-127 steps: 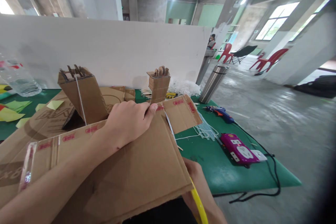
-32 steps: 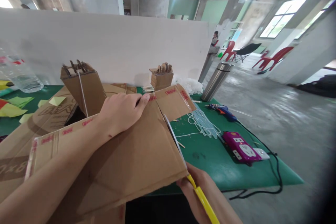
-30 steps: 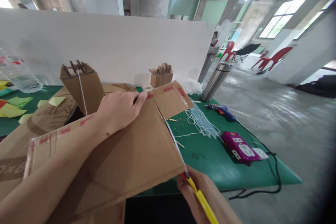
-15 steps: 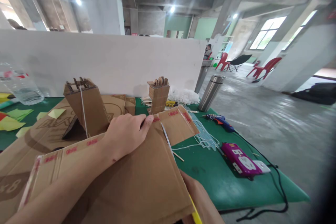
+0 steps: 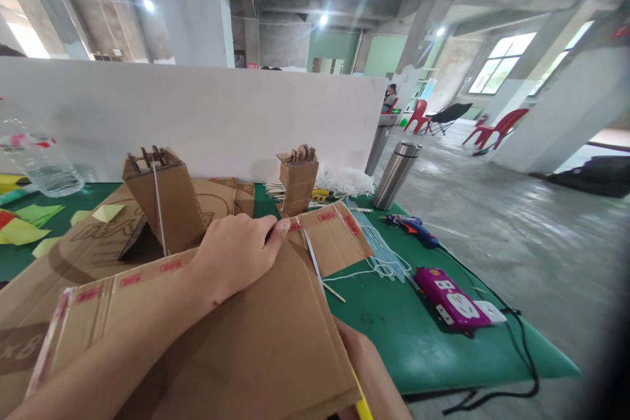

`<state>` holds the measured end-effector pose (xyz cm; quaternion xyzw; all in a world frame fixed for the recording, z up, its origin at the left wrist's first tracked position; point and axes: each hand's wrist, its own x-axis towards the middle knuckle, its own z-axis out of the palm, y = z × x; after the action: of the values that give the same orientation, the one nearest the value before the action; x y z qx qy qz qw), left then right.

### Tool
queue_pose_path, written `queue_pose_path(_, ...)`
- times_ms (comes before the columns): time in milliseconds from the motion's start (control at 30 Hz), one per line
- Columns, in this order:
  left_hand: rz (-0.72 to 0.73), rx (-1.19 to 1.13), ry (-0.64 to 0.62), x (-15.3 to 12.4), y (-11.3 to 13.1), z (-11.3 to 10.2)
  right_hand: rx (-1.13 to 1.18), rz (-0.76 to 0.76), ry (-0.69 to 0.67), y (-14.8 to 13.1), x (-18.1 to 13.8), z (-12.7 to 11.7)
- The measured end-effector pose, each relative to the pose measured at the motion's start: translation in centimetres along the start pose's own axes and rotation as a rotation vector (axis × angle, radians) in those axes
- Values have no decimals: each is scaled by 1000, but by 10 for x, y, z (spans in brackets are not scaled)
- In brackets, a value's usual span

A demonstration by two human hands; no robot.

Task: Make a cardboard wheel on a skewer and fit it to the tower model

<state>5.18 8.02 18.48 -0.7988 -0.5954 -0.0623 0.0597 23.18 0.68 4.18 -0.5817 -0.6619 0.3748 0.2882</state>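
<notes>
My left hand (image 5: 243,249) is closed on the far edge of a brown cardboard sheet (image 5: 266,341), its thumb pointing right beside a slit. Right of the slit, a cardboard flap (image 5: 335,239) with red printed tape angles away. A thin, pale, blade-like strip (image 5: 312,254) shows in the slit; I cannot tell what tool it belongs to. My right hand (image 5: 357,348) is beneath the sheet's right edge, fingers hidden by the cardboard. Close to its wrist, a yellow edge (image 5: 363,405) pokes out below the sheet.
Behind stand a leaning cardboard box structure (image 5: 165,200) and a small cardboard tower (image 5: 298,180). On the green table's right side are a steel flask (image 5: 398,176), glue gun (image 5: 416,230), glue sticks (image 5: 386,252) and purple power strip (image 5: 453,298) with a cable. A bottle (image 5: 52,167) stands left.
The cardboard sheet has shifted very slightly left, and my right hand beneath it has moved a little left too. My left hand keeps its grip at the slit.
</notes>
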Motion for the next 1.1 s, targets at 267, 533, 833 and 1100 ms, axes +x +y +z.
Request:
queue_pose_path(267, -33, -42, 7, 2, -2, -2, 21, 0, 45, -14, -1, 0)
queue_pose_path(533, -18, -60, -8, 1, -1, 3, -20, -54, 15, -7, -9, -1)
queue_pose_path(833, -71, -22, 10, 3, -8, 0, -74, -84, 20, -4, -16, 4)
queue_pose_path(1100, -56, 21, -7, 1, -3, 3, -113, -57, -45, -2, -15, 2)
